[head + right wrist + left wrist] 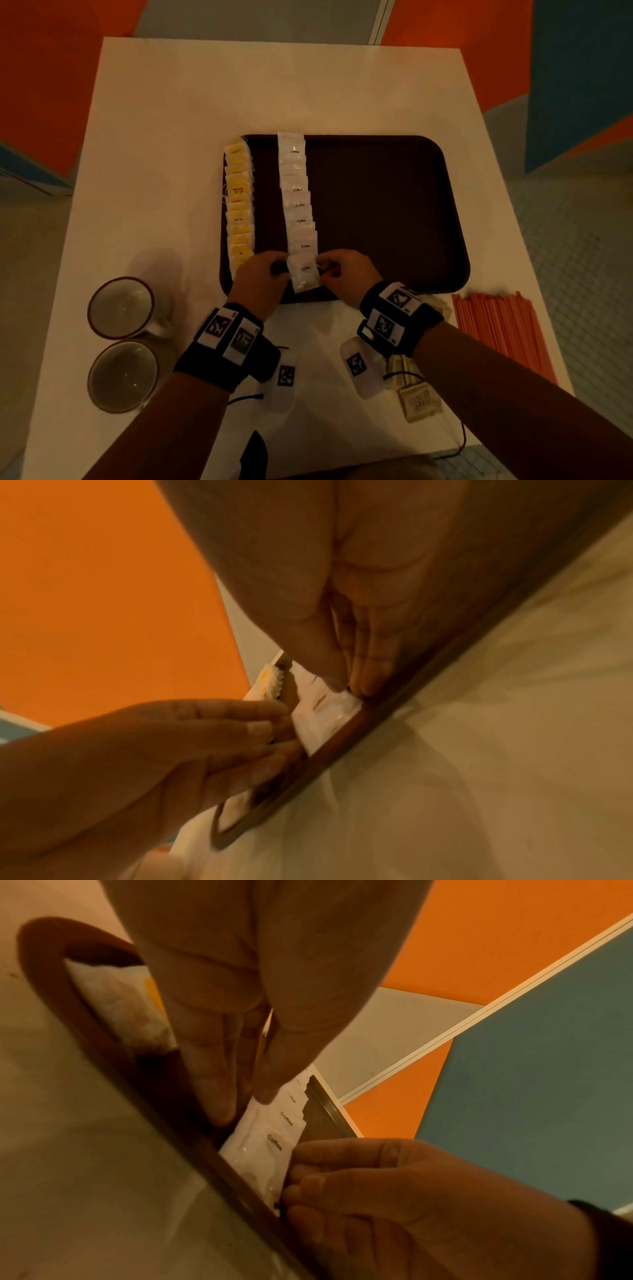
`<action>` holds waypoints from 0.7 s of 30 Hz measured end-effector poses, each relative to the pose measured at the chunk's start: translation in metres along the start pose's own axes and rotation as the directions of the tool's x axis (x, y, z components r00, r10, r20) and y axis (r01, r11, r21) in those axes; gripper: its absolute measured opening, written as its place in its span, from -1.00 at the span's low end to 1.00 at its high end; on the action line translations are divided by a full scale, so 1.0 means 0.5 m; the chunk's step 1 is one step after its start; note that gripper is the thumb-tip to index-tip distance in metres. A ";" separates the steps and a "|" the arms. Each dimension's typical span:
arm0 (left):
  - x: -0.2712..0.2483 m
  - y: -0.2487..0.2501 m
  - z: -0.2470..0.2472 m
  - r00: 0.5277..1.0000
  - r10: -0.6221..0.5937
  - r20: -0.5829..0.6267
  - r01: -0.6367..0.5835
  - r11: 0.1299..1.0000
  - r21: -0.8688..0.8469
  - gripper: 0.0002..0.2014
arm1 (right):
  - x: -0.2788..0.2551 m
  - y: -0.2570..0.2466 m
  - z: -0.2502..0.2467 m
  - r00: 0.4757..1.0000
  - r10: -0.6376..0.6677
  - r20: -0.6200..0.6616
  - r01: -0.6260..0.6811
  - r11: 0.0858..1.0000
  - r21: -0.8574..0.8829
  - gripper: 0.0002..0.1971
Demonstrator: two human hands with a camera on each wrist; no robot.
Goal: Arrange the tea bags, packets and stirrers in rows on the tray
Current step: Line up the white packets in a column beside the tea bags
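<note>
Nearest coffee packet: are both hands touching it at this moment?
Touching. In the head view the left hand and right hand meet opposite edges of the nearest coffee packet; the left wrist view shows fingertips on it.

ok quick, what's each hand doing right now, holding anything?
Left hand: pinches the left edge of the nearest coffee packet.
Right hand: pinches the right edge of the same packet, at the near end of the white row.

Dim warm light, white table [171, 137], orange & blue wall panels [51, 85], grey floor [582, 240]
</note>
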State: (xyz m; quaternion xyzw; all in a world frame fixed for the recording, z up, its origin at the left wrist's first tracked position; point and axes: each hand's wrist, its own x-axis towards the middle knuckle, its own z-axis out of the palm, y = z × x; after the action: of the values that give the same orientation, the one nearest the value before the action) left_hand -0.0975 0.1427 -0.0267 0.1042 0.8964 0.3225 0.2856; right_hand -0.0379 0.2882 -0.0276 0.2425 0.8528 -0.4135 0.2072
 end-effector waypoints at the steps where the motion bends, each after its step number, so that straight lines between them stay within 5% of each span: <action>1: 0.000 -0.001 -0.001 1.000 0.002 0.005 -0.002 1.000 0.000 -0.65 | -0.002 0.002 0.004 1.000 0.008 0.024 -0.008 1.000 -0.001 -0.59; 10: 0.001 0.001 -0.010 0.998 0.040 0.038 -0.040 0.999 0.012 -0.67 | 0.004 -0.012 -0.003 0.995 -0.096 -0.012 0.096 0.991 0.088 -0.55; 21: 0.004 -0.007 -0.009 0.998 0.012 0.061 -0.011 1.000 -0.002 -0.66 | -0.011 -0.011 -0.021 0.999 -0.035 0.011 0.034 0.997 0.071 -0.58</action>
State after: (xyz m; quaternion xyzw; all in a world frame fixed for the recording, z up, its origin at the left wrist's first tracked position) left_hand -0.1017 0.1382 -0.0270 0.1191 0.8864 0.3213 0.3112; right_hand -0.0384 0.2926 -0.0153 0.2324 0.8404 -0.4484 0.1966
